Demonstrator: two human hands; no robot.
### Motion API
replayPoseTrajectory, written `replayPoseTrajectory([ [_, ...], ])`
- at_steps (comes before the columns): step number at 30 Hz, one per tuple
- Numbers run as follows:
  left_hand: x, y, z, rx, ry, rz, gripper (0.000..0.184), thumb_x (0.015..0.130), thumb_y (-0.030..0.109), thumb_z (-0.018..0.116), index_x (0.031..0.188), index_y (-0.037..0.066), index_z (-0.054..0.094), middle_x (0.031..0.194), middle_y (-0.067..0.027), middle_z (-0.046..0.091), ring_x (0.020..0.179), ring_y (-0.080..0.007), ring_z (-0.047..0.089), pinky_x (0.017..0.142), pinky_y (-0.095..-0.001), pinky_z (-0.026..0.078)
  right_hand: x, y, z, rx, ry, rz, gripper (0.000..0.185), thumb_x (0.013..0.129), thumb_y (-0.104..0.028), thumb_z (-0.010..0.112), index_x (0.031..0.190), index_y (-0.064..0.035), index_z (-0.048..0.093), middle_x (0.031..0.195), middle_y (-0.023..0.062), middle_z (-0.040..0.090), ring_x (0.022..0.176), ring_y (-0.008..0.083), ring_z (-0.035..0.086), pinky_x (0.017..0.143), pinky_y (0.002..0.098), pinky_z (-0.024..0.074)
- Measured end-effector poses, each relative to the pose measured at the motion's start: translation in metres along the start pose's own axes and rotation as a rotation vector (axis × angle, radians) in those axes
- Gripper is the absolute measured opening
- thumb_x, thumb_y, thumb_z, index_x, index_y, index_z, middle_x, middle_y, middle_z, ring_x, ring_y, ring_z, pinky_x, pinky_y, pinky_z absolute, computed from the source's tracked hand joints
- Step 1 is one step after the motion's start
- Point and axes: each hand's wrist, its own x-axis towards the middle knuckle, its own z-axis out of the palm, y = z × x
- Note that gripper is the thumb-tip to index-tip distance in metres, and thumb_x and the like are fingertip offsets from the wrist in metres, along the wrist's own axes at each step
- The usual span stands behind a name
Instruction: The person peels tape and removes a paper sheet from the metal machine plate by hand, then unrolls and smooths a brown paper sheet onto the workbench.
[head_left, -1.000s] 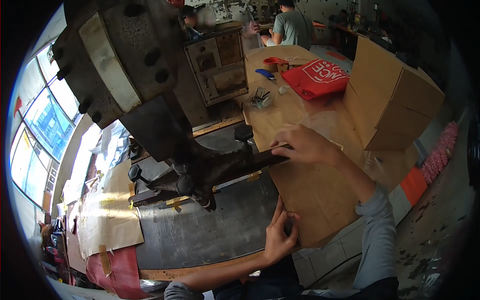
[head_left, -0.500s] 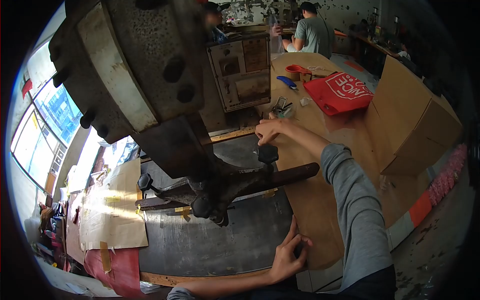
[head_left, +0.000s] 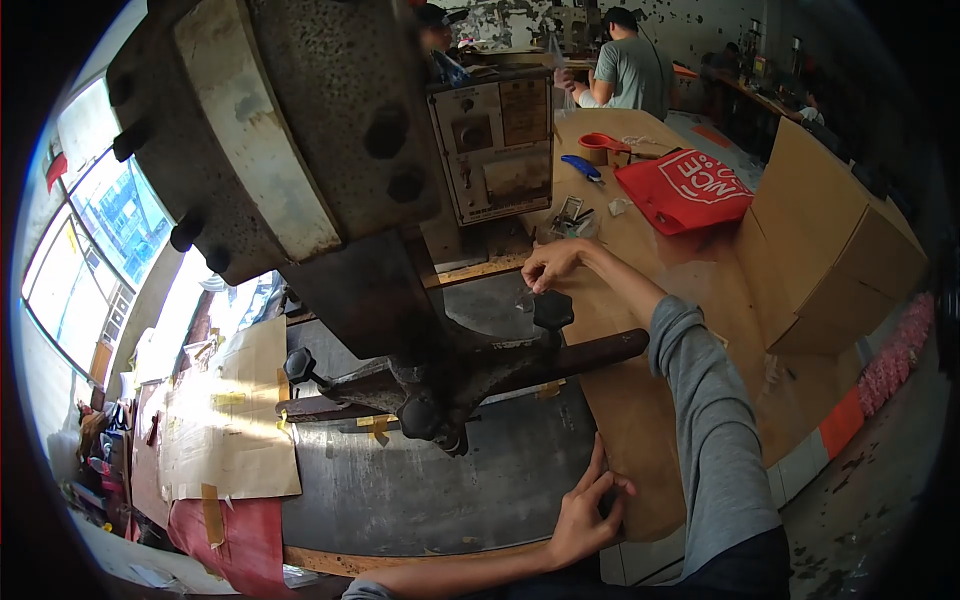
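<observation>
My left hand [head_left: 588,512] lies at the near right corner of the dark metal plate [head_left: 450,500]. Its index finger stretches along the edge of the brown board [head_left: 640,455], with the thumb apart and the other fingers bent. Farther back, my right hand [head_left: 552,265] is closed over the far right edge of the plate, fingertips pinched downward; what they hold, if anything, is too small to make out. Just in front of it is a black knob [head_left: 552,310] on the press's dark metal arm [head_left: 600,352].
A heavy press head [head_left: 330,130] and control box [head_left: 492,150] stand over the plate. On the board lie a red bag [head_left: 690,190], a blue cutter [head_left: 582,168] and a tape roll [head_left: 600,150]. A cardboard box [head_left: 820,240] stands right. A person [head_left: 635,70] sits behind.
The view has shifted slightly, so the press and table appear farther right. My right hand's fingers have turned more downward at the plate's far edge. My left hand keeps its pose.
</observation>
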Motion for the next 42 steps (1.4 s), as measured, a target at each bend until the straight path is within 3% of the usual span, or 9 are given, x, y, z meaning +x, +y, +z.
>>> replayPoseTrajectory([
  [4, 0.0, -0.001, 0.0, 0.013, 0.004, 0.02, 0.013, 0.074, -0.001, 0.065, 0.085, 0.007, 0.064, 0.147, -0.0266, 0.027, 0.096, -0.0256, 0.068, 0.059, -0.026, 0.048, -0.005, 0.001, 0.001, 0.119, -0.035, -0.049, 0.017, 0.085, -0.019, 0.068, 0.087, -0.0039, 0.06, 0.077, -0.0035, 0.06, 0.072, 0.008, 0.051, 0.066, 0.0284, 0.041],
  [7, 0.0, -0.006, 0.001, 0.03, 0.014, 0.057, 0.014, 0.074, -0.001, 0.064, 0.086, 0.007, 0.064, 0.147, -0.0271, 0.026, 0.096, -0.0264, 0.068, 0.06, -0.0265, 0.049, -0.008, -0.009, 0.001, 0.115, 0.0, -0.049, 0.023, 0.081, -0.024, 0.071, 0.085, -0.003, 0.063, 0.075, 0.0002, 0.063, 0.072, 0.0104, 0.056, 0.064, 0.0287, 0.0426],
  [13, 0.0, -0.009, 0.003, 0.03, 0.017, 0.086, 0.012, 0.075, 0.0, 0.064, 0.085, 0.007, 0.064, 0.148, -0.0276, 0.024, 0.109, -0.0333, 0.06, 0.067, -0.0293, 0.051, -0.004, -0.038, 0.015, -0.477, 0.314, 0.193, 0.035, 0.065, -0.031, 0.081, 0.08, -0.0025, 0.068, 0.073, 0.0116, 0.067, 0.072, 0.0216, 0.066, 0.062, 0.035, 0.048],
  [16, 0.0, -0.001, -0.001, -0.023, -0.039, -0.025, 0.011, 0.075, 0.0, 0.063, 0.085, 0.007, 0.063, 0.148, -0.0271, 0.023, 0.12, -0.0369, 0.05, 0.076, -0.0316, 0.052, 0.0, -0.038, 0.019, -0.547, 0.338, 0.211, 0.03, 0.07, -0.026, 0.079, 0.078, -0.0014, 0.064, 0.072, 0.0089, 0.066, 0.066, 0.0227, 0.065, 0.059, 0.0376, 0.0471],
  [20, 0.001, -0.004, 0.001, -0.024, -0.022, 0.006, 0.011, 0.076, 0.0, 0.063, 0.085, 0.006, 0.063, 0.149, -0.0265, 0.022, 0.125, -0.0383, 0.044, 0.083, -0.0349, 0.051, -0.006, -0.051, 0.023, -0.214, 0.418, 0.107, 0.027, 0.069, -0.017, 0.078, 0.086, -0.0009, 0.064, 0.075, 0.0104, 0.067, 0.065, 0.0246, 0.064, 0.063, 0.0364, 0.0481],
  [25, 0.0, -0.004, -0.001, -0.044, -0.029, 0.012, 0.011, 0.076, 0.001, 0.063, 0.085, 0.006, 0.063, 0.149, -0.0271, 0.021, 0.125, -0.0388, 0.043, 0.085, -0.0367, 0.05, -0.001, -0.056, 0.032, -0.437, 0.408, 0.122, 0.02, 0.071, -0.01, 0.074, 0.085, -0.0014, 0.063, 0.079, 0.0117, 0.066, 0.074, 0.0242, 0.065, 0.067, 0.0357, 0.0482],
  [31, 0.001, 0.0, -0.002, -0.038, -0.044, -0.026, 0.011, 0.076, 0.001, 0.063, 0.086, 0.006, 0.063, 0.148, -0.0282, 0.023, 0.117, -0.0392, 0.051, 0.082, -0.0355, 0.051, -0.005, -0.053, 0.034, -0.321, 0.371, 0.069, 0.015, 0.071, -0.007, 0.071, 0.084, -0.0007, 0.064, 0.081, 0.0115, 0.067, 0.078, 0.0251, 0.065, 0.067, 0.0366, 0.0484],
  [36, 0.0, -0.01, 0.003, 0.032, 0.019, 0.091, 0.012, 0.076, 0.001, 0.063, 0.086, 0.007, 0.063, 0.147, -0.0285, 0.024, 0.111, -0.0381, 0.056, 0.075, -0.0332, 0.053, -0.017, -0.056, 0.029, -0.203, 0.319, 0.0, 0.012, 0.074, -0.004, 0.068, 0.084, 0.0001, 0.063, 0.078, 0.0104, 0.066, 0.075, 0.0223, 0.063, 0.067, 0.0344, 0.0473],
  [42, 0.0, -0.004, -0.001, -0.001, -0.033, 0.016, 0.012, 0.077, 0.001, 0.063, 0.087, 0.008, 0.064, 0.148, -0.0268, 0.023, 0.115, -0.038, 0.053, 0.074, -0.0333, 0.053, -0.032, -0.054, 0.027, 0.053, 0.284, -0.052, 0.01, 0.079, -0.007, 0.068, 0.082, -0.0014, 0.06, 0.072, 0.0029, 0.061, 0.069, 0.011, 0.057, 0.063, 0.028, 0.0449],
])
